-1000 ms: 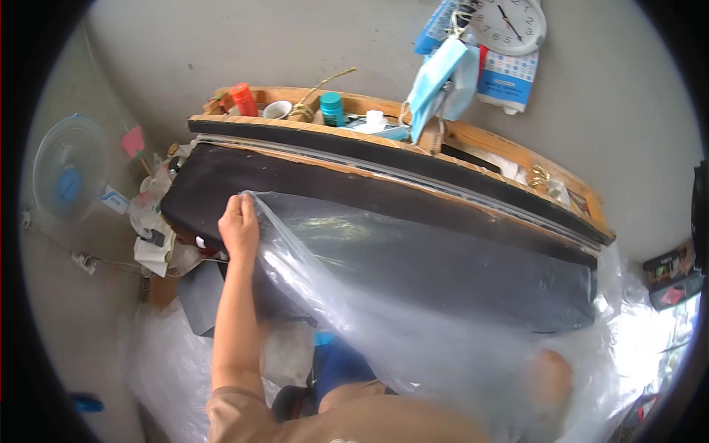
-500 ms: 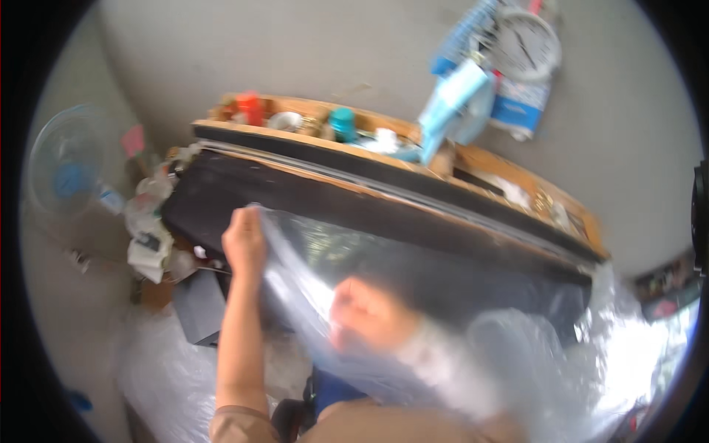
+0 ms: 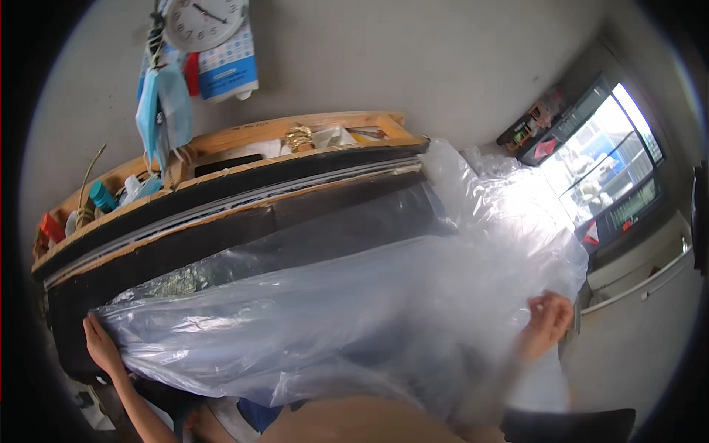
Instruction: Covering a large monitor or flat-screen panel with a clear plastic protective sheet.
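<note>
right grip (image 3: 546, 325) moved rightward, loosely curled, hold unclear, left grip (image 3: 101, 347) pinching plastic (image 3: 281, 317), teal bottle (image 3: 102, 197) in tray (image 3: 247, 145)

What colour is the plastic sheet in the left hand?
The plastic sheet is clear, with a whitish sheen; it shows best in the head view.

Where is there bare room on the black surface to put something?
A bare strip of the black surface runs between the thin wooden edging and the plastic sheet; another patch lies left of the left hand. Crowded: the left end of the wooden tray, with a teal bottle and red container.
</note>
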Motion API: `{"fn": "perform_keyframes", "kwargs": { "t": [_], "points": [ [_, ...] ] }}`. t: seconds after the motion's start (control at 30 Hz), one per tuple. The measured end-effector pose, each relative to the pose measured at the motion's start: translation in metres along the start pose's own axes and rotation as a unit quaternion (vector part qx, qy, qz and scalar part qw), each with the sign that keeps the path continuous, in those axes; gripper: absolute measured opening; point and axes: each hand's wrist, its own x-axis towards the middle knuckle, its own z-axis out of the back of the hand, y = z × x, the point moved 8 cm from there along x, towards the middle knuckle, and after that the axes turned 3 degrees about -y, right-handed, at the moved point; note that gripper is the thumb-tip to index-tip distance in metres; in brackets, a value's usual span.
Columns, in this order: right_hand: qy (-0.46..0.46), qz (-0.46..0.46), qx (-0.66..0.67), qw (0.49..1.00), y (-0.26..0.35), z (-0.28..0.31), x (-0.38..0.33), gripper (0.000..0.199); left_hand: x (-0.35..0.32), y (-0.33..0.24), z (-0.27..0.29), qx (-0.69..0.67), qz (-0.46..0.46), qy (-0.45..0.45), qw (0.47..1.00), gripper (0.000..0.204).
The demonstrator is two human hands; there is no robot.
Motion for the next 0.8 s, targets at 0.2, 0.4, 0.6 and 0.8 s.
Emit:
{"fn": "perform_keyframes", "kwargs": {
  "t": [0.2, 0.4, 0.6, 0.8],
  "points": [
    [0.366, 0.271, -0.377, 0.806, -0.033, -0.168, -0.068, 0.023, 0.028, 0.059, 0.024, 0.014, 0.000, -0.016, 1.000, 0.035],
    [0.699, -0.082, -0.194, 0.684, -0.081, -0.166, -0.141, 0.019, 0.058, 0.129, 0.040, 0.153, 0.023, -0.086, 0.984, 0.040],
    [0.415, 0.454, -0.550, 0.564, 0.019, -0.153, 0.008, 0.025, 0.053, 0.129, 0.050, 0.194, 0.043, -0.070, 0.978, 0.041],
    [0.169, 0.521, -0.506, 0.666, 0.136, -0.258, 0.124, 0.020, 0.058, 0.134, 0.036, 0.170, 0.064, -0.040, 0.983, 0.042]
  ]
}}
